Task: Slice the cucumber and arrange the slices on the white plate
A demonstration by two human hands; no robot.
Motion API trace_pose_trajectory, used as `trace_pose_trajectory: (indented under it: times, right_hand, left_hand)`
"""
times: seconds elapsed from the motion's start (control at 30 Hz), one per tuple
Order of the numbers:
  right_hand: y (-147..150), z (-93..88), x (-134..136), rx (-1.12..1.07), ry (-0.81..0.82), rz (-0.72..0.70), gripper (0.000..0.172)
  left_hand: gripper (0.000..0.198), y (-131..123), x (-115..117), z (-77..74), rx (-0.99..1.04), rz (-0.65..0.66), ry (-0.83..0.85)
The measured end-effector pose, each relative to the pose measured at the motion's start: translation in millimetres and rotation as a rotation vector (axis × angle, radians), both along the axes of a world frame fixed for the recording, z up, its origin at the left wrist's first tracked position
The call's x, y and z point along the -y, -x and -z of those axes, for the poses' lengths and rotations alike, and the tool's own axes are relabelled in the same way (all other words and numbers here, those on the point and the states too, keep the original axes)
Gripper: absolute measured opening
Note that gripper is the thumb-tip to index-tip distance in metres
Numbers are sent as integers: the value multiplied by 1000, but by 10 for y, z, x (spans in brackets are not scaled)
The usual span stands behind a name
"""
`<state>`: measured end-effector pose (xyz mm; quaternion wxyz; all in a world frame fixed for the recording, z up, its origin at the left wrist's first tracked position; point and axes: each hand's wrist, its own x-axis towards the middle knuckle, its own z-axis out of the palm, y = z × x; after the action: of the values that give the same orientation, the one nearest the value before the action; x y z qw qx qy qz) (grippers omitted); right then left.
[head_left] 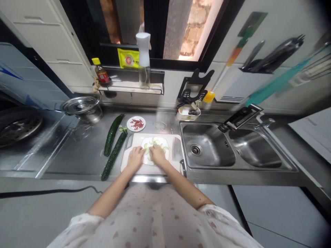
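Note:
A white plate (pixel 165 160) rests on a pale cutting board (pixel 126 165), with thin cucumber slices (pixel 156 140) laid around it in a curve. At the plate's left side my left hand (pixel 136 158) pinches a cucumber slice at its fingertips. My right hand (pixel 157 155) is over the middle of the plate, fingers bunched and closed on a cucumber slice that they mostly hide. A kitchen knife (pixel 178 151) lies along the board's right edge, its black handle towards me. Left of the board lie one whole cucumber (pixel 113 136) and one cut cucumber (pixel 113 157), with small cut pieces (pixel 122 129) by the far end.
Behind the board is a small white dish (pixel 136 123) of chopped red bits. A lidded steel pot (pixel 82 108) stands back left. On the right is a double sink (pixel 207 144) with a black faucet (pixel 239 117). A wall shelf (pixel 129 86) holds a sauce bottle (pixel 101 71) and spray bottle (pixel 143 58).

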<state>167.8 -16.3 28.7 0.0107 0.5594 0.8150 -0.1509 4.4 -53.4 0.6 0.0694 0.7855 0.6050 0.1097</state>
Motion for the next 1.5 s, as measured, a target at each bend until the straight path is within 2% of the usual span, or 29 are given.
trace_pose_trajectory:
  times: [0.27,0.63,1.33,1.5]
  right_hand:
    - [3,-3,21,-2,8,-11,32]
    - [-20,-23,42,16,25,-25,31]
    - [-34,-48,41,-41,51,-28,32]
    - [-36,-44,37,-53,53,-24,32]
  left_hand:
    - [37,-5,-4,59,-33,18,-4]
    - [38,3,-33,63,-57,44,-11]
    - [33,5,-80,-56,-64,84,6]
    - [37,-1,-96,-61,-60,83,-14]
